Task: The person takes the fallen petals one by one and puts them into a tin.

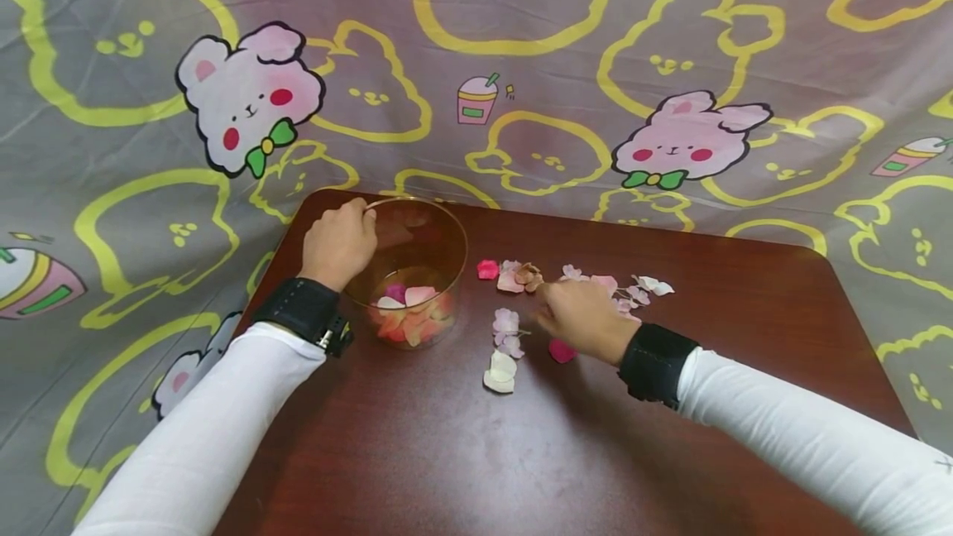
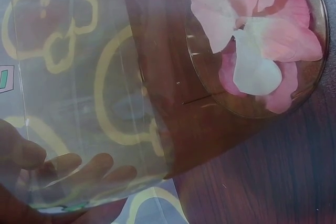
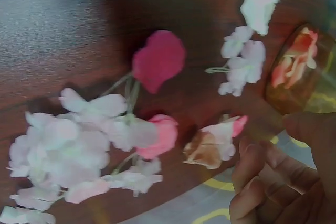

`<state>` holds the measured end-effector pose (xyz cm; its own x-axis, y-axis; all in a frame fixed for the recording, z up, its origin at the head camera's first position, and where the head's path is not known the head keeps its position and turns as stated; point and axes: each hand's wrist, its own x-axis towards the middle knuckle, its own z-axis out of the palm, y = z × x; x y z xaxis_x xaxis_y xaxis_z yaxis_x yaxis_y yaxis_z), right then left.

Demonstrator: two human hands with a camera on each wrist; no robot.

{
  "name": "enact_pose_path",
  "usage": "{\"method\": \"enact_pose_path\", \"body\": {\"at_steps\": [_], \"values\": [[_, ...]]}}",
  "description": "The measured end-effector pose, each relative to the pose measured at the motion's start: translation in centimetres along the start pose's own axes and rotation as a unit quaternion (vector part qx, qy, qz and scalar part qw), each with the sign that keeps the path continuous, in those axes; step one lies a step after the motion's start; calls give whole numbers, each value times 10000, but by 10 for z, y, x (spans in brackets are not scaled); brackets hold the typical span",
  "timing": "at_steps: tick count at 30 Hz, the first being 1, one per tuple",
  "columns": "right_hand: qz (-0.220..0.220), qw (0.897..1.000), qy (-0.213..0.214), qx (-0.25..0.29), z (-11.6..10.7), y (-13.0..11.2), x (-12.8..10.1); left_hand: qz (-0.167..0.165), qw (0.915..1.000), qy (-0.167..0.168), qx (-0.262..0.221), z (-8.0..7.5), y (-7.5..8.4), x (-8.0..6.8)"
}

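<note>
left hand point(image 1: 338, 242) grips bowl point(image 1: 439, 226) rim | right hand point(image 1: 584, 317) beside petals point(image 1: 521, 275)

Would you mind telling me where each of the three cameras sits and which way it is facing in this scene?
Head: worn on the head, looking forward and down at the table; both white sleeves, the left hand gripping the glass bowl rim, and the right hand among loose petals.
Left wrist: beside the bowl, looking through its wall; fingers show.
Right wrist: looking along the table at petals; curled fingers show.
Shared: bowl and petals appear in all three.
</note>
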<state>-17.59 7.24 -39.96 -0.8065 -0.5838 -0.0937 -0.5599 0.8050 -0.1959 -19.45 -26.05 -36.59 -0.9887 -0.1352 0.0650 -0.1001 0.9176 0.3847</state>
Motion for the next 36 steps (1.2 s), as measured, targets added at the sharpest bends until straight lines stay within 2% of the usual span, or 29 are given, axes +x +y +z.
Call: {"method": "enact_pose_path", "body": {"at_steps": [5,13,23,30,36], "values": [[294,9994,-157,17,11,11,-4,-18,10000,2,34,1,0,1],[377,9983,-414,-151,31,23,-11,-19,10000,-29,37,1,0,1],[500,9952,-807,-221,45,26,-16,6,10000,16,32,1,-1,1],[277,9966,-697,-336,51,25,-20,11,10000,-16,15,0,0,1],[367,9957,-775,-342,53,25,-19,8,10000,-22,-6,0,0,0]]}}
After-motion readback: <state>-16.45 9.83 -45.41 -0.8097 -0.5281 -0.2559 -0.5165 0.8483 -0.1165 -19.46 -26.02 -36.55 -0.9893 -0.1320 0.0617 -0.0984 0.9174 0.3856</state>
